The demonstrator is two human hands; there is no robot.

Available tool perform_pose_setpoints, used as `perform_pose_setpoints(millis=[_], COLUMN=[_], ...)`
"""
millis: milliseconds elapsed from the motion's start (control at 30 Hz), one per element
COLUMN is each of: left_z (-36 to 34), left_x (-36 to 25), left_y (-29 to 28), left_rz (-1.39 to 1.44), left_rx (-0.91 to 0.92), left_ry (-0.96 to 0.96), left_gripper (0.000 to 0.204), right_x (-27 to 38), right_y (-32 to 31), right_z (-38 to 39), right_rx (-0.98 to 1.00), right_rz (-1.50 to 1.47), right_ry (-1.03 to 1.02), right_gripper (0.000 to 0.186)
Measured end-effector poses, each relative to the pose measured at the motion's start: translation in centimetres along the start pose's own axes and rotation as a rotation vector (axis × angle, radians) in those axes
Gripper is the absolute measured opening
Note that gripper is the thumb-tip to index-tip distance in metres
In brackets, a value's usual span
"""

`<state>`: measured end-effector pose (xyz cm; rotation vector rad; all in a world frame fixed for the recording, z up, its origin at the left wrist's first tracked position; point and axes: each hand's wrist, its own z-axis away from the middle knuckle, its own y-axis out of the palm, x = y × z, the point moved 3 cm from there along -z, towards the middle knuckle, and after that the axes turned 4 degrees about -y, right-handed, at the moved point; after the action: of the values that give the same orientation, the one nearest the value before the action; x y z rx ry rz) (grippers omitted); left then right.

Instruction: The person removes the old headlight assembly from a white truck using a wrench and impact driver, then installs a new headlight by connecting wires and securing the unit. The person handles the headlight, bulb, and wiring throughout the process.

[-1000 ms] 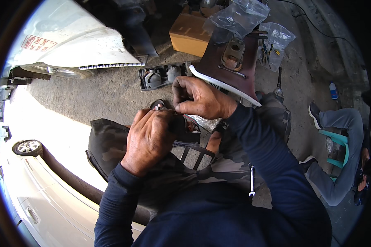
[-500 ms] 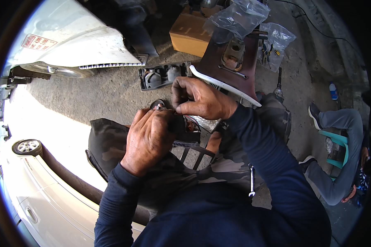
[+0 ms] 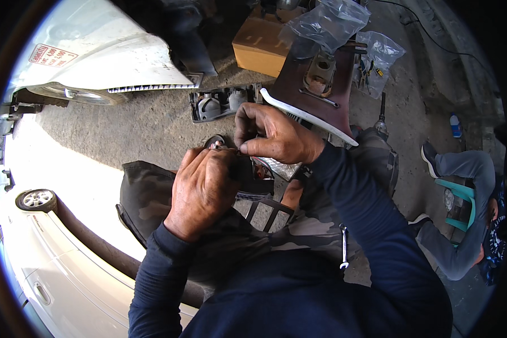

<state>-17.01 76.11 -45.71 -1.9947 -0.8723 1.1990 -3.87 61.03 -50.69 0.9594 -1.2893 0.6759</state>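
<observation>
My left hand is closed, its fingers curled around the edge of a black part held over my lap. Most of that part is hidden by the hand, so its kind cannot be made out. My right hand pinches thumb and forefinger together right beside the left fingertips. Whatever small thing sits in that pinch is too small to name. Below the hands show some orange-red pieces and a silvery bubbled sheet. A wrench lies on my camouflage trousers near the right thigh.
Ahead is a dark red panel with a white edge, bearing another wrench and a worn metal part. A lamp housing and a cardboard box stand nearby. Cars flank the left; a person sits on a green stool at right.
My hands stay nearly in place, with only a slight shift of the right fingers. At right, the seated person's arm and body have moved a little.
</observation>
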Motion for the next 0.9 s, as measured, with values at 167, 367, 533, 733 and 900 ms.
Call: perform_pose_setpoints(millis=[167,367,533,733,900], left_z=[0.05,-0.04,-0.2,-0.17,-0.14], left_x=[0.06,0.03,-0.03,-0.02,-0.06], left_y=[0.06,0.07,0.0,0.0,0.08], left_rz=[-0.003,-0.018,-0.013,-0.013,-0.018], left_rx=[0.023,-0.008,-0.016,0.014,-0.005], left_ry=[0.001,0.008,0.002,-0.026,0.001], left_gripper=[0.042,0.048,0.048,0.048,0.049], right_x=[-0.34,-0.36,-0.31,-0.48,-0.65], right_y=[-0.14,-0.06,-0.14,-0.25,-0.2], right_z=[-0.17,-0.16,-0.17,-0.32,-0.24], right_rx=[0.023,0.02,0.0,-0.01,0.032], right_rz=[0.142,0.078,0.019,0.097,0.019], right_ry=[0.024,-0.001,0.006,0.006,0.028], right_gripper=[0.031,0.03,0.027,0.027,0.027])
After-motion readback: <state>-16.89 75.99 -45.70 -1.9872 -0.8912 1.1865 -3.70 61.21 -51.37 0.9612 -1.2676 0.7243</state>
